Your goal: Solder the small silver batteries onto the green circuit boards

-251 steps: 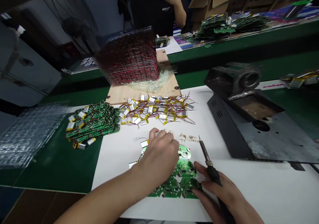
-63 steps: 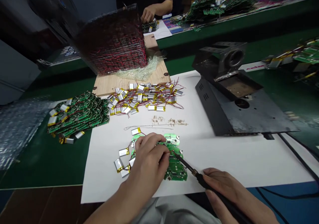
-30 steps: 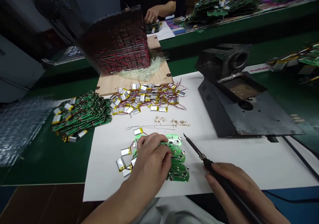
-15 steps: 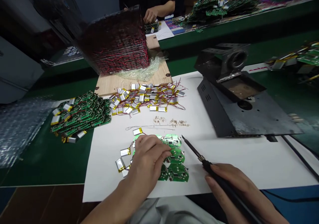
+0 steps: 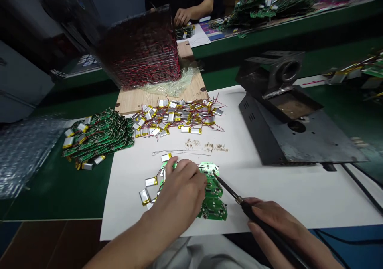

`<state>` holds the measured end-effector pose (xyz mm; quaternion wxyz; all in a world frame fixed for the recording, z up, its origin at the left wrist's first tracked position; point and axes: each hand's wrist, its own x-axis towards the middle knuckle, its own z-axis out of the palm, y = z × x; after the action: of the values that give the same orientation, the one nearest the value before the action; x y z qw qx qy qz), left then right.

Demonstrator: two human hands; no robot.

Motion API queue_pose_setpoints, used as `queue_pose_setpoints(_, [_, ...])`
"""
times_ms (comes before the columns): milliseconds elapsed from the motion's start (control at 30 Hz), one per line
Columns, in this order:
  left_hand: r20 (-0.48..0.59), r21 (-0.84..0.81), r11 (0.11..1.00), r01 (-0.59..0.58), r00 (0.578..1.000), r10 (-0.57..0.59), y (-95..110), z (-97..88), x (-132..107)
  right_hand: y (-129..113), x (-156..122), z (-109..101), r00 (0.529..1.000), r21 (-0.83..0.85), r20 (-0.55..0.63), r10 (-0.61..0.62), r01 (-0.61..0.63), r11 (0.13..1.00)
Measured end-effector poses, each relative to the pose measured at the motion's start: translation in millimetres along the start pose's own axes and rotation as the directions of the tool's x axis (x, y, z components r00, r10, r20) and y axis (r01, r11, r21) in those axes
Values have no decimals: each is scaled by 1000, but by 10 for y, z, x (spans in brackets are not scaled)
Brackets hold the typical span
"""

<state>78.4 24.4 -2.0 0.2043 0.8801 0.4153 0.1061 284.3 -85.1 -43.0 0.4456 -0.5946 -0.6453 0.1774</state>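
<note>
My right hand [image 5: 278, 225] grips a soldering iron [image 5: 248, 209] by its black handle. The iron's tip is at the upper right of a panel of green circuit boards [image 5: 214, 209] on white paper. Over the panel's left and middle part lies my left hand [image 5: 182, 185], fingers curled and pinched, hiding whatever is between them. Small silver batteries with yellow ends, among them one battery [image 5: 151, 181] and another battery [image 5: 144, 196], sit along the panel's left side. A further battery [image 5: 165, 157] rests just above my left hand.
Beyond the panel lies a heap of wired batteries [image 5: 179, 115]. A stack of circuit boards [image 5: 100, 135] stands left, bubble wrap [image 5: 26, 153] beside it. On the right is a dark metal box [image 5: 299, 137] with a stand. Across the bench a co-worker's hand [image 5: 182, 16] handles boards.
The soldering iron has moved left and down, its tip now over the boards. My left hand has shifted slightly right, with its fingers more curled.
</note>
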Motion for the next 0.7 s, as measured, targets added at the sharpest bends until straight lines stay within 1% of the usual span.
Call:
queue_pose_setpoints(67, [15, 58, 998, -10, 1000, 9, 21, -14, 38, 111, -25, -27, 998, -17, 39, -58, 59, 998])
queue_pose_setpoints(200, [31, 128, 991, -40, 999, 36, 58, -35, 91, 273, -29, -53, 987, -66, 113, -118, 126, 990])
queue_pose_setpoints(300, [47, 147, 988, -42, 998, 36, 68, -51, 94, 319, 8, -62, 974, -111, 138, -177, 193, 975])
queue_pose_setpoints(367, [47, 137, 990, -38, 998, 31, 67, -57, 86, 309, 26, -58, 961, -134, 165, -221, 244, 961])
queue_pose_setpoints(400, [45, 131, 991, -36, 999, 30, 65, -58, 83, 290, 27, -49, 960, -145, 171, -223, 249, 958])
queue_pose_setpoints(433, [43, 125, 992, -35, 999, 30, 63, -58, 82, 262, 20, -33, 963, -154, 173, -207, 234, 960])
queue_pose_setpoints(467, [41, 122, 992, -34, 999, 29, 62, -57, 83, 227, 7, -11, 975, -174, 161, -152, 179, 968])
queue_pose_setpoints(500, [40, 122, 992, -33, 999, 28, 62, -56, 87, 188, -13, 17, 988, -193, 136, -71, 97, 976])
queue_pose_setpoints(533, [40, 124, 992, -33, 999, 28, 63, -55, 91, 149, -37, 49, 994, -191, 107, -3, 24, 981])
queue_pose_setpoints(567, [41, 126, 991, -32, 999, 28, 64, -53, 96, 115, -63, 84, 997, -168, 74, 37, -24, 986])
queue_pose_setpoints(633, [43, 130, 991, -29, 999, 24, 68, -52, 105, 70, -110, 150, 998, -94, -6, 60, -60, 994])
queue_pose_setpoints(700, [43, 131, 991, -28, 999, 22, 70, -51, 108, 58, -138, 202, 996, -31, -76, 42, -45, 999])
